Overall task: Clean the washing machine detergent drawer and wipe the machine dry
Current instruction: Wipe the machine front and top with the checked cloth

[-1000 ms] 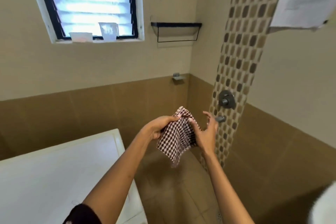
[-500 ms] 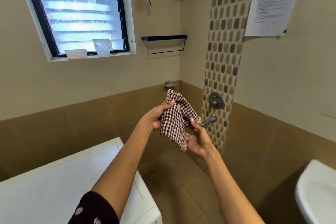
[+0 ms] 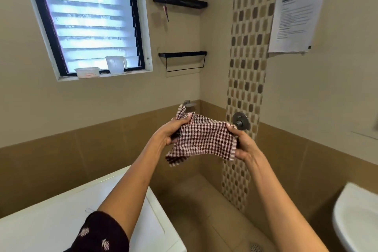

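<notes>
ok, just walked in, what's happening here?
A person is holding a checked cloth spread between both hands, in the air. The left hand grips one end and the right hand grips the other. The cloth touches nothing else. The white washing machine sits below at the left. No detergent drawer is in view.

A checked cloth [image 3: 202, 139], dark red and white, is hanging in mid-air, being held stretched sideways. The left hand [image 3: 169, 133] is gripping its 9 o'clock edge and the right hand [image 3: 244, 145] its 3 o'clock edge, with the lower corners drooping. The white washing machine [image 3: 51, 221] is sitting at the cloth's 7 o'clock, its flat top showing.
</notes>
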{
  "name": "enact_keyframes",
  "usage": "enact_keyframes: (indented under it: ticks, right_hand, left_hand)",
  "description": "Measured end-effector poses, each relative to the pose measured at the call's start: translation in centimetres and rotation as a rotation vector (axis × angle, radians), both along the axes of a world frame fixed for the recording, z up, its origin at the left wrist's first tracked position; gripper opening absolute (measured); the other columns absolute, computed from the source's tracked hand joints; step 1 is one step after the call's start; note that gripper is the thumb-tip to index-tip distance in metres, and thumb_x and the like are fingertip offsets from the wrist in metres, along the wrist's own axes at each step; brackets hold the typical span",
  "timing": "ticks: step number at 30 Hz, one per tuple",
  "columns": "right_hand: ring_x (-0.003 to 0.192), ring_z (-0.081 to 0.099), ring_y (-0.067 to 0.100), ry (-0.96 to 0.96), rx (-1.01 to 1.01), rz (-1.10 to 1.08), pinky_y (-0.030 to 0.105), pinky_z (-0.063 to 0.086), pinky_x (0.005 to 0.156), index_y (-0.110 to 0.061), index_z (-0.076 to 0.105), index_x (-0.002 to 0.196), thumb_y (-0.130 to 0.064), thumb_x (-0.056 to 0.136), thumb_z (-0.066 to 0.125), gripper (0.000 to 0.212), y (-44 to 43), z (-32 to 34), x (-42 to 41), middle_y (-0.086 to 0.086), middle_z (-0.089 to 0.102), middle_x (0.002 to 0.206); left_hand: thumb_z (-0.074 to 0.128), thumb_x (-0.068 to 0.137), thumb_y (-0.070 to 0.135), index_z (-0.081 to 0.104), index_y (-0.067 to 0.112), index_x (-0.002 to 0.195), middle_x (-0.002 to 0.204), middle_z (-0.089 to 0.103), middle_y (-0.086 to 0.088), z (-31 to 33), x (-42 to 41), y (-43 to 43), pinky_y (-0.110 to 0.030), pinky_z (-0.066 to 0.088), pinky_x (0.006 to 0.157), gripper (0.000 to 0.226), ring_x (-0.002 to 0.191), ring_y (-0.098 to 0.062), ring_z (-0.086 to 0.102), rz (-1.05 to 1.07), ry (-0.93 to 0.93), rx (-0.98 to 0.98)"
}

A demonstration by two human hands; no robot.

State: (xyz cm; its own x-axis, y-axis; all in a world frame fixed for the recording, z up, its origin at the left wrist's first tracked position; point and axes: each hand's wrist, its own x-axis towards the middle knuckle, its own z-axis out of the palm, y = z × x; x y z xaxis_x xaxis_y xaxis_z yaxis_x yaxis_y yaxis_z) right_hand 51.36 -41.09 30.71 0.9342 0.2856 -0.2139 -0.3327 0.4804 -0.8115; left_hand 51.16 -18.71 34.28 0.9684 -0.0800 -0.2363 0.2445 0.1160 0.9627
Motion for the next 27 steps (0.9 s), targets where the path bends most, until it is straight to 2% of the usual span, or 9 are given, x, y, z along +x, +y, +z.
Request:
enact_keyframes:
  ticks: [3, 7, 9, 11, 13, 15, 18, 21, 27]
  right_hand:
    - [0.083, 0.061, 0.033, 0.011, -0.076, -0.101, 0.047, 0.050, 0.071, 0.003, 0.056, 0.103, -0.010, 0.091, 0.053, 0.018, -1.0, 1.6, 0.0, 0.022, 0.067, 0.085]
    - [0.083, 0.061, 0.028, 0.006, -0.136, -0.132, 0.038, 0.051, 0.075, 0.004, 0.055, 0.102, -0.009, 0.092, 0.052, 0.016, -3.2, 2.6, -0.1, 0.019, 0.062, 0.092]
    - [0.083, 0.061, 0.029, 0.015, -0.192, -0.111, 0.040, 0.051, 0.079, 0.004, 0.056, 0.098, -0.008, 0.090, 0.055, 0.015, -3.8, 2.6, -0.2, 0.019, 0.064, 0.089]
    - [0.082, 0.063, 0.030, 0.030, -0.220, -0.114, 0.042, 0.051, 0.075, 0.004, 0.057, 0.096, -0.007, 0.088, 0.058, 0.014, -4.1, 2.5, -0.3, 0.019, 0.068, 0.082]
    - [0.082, 0.064, 0.030, 0.037, -0.213, -0.113, 0.042, 0.051, 0.072, 0.004, 0.058, 0.096, -0.007, 0.087, 0.059, 0.014, -4.2, 2.3, -0.4, 0.018, 0.070, 0.079]
    - [0.089, 0.064, 0.030, 0.035, -0.207, -0.110, 0.044, 0.052, 0.080, 0.003, 0.058, 0.105, -0.007, 0.084, 0.062, 0.023, -4.4, 2.3, -0.3, 0.018, 0.068, 0.094]
    - [0.089, 0.065, 0.030, 0.034, -0.227, -0.108, 0.043, 0.053, 0.080, 0.003, 0.056, 0.113, -0.007, 0.083, 0.063, 0.032, -4.7, 2.4, -0.3, 0.017, 0.067, 0.100]
    - [0.084, 0.065, 0.029, 0.048, -0.279, -0.123, 0.042, 0.052, 0.073, 0.001, 0.057, 0.113, -0.009, 0.081, 0.065, 0.034, -4.9, 2.6, -0.3, 0.015, 0.067, 0.095]
    - [0.076, 0.063, 0.023, 0.064, -0.184, -0.151, 0.039, 0.049, 0.071, 0.000, 0.056, 0.104, -0.012, 0.084, 0.060, 0.024, -5.3, 2.2, -0.2, 0.010, 0.065, 0.084]
  left_hand:
    - [0.055, 0.091, 0.015, 0.056, 0.006, 0.081, 0.051, 0.058, 0.000, 0.1, -0.5, 1.4, -0.012, 0.044, 0.038, 0.013, 0.037, -0.005, 0.052, -0.088, 0.084, 0.057]
    - [0.058, 0.088, 0.006, 0.046, 0.010, 0.072, 0.052, 0.046, 0.001, -0.6, -0.8, 3.4, -0.014, 0.032, 0.037, 0.021, 0.040, -0.004, 0.039, -0.247, 0.170, 0.484]
    - [0.066, 0.084, 0.018, 0.055, 0.006, 0.090, 0.068, 0.055, -0.006, -0.7, -0.9, 3.7, -0.021, 0.039, 0.047, 0.017, 0.053, -0.011, 0.050, -0.209, 0.209, 0.731]
    - [0.064, 0.086, 0.034, 0.048, 0.005, 0.128, 0.115, 0.061, -0.015, -1.0, -0.9, 3.8, -0.038, 0.047, 0.081, 0.054, 0.096, -0.026, 0.062, -0.121, 0.224, 0.834]
    - [0.056, 0.089, 0.043, 0.033, 0.010, 0.142, 0.143, 0.043, -0.013, -1.1, -1.1, 3.5, -0.051, 0.034, 0.103, 0.066, 0.122, -0.036, 0.050, -0.092, 0.210, 0.809]
    - [0.049, 0.093, 0.043, 0.033, 0.011, 0.142, 0.144, 0.042, -0.014, -1.5, -0.9, 3.4, -0.055, 0.030, 0.104, 0.061, 0.123, -0.036, 0.048, -0.097, 0.194, 0.695]
    - [0.050, 0.094, 0.036, 0.053, 0.011, 0.112, 0.111, 0.062, -0.012, -1.6, -1.2, 3.3, -0.044, 0.050, 0.084, 0.031, 0.089, -0.020, 0.063, -0.111, 0.188, 0.355]
    - [0.051, 0.094, 0.013, 0.055, 0.007, 0.088, 0.076, 0.064, -0.007, -1.6, -1.4, 3.5, -0.029, 0.059, 0.058, 0.009, 0.058, -0.013, 0.067, -0.064, 0.161, 0.033]
    - [0.036, 0.091, -0.016, 0.047, 0.008, 0.102, 0.095, 0.056, -0.016, -2.1, -1.8, 4.0, -0.028, 0.057, 0.047, 0.029, 0.051, -0.017, 0.067, 0.042, 0.145, -0.103]
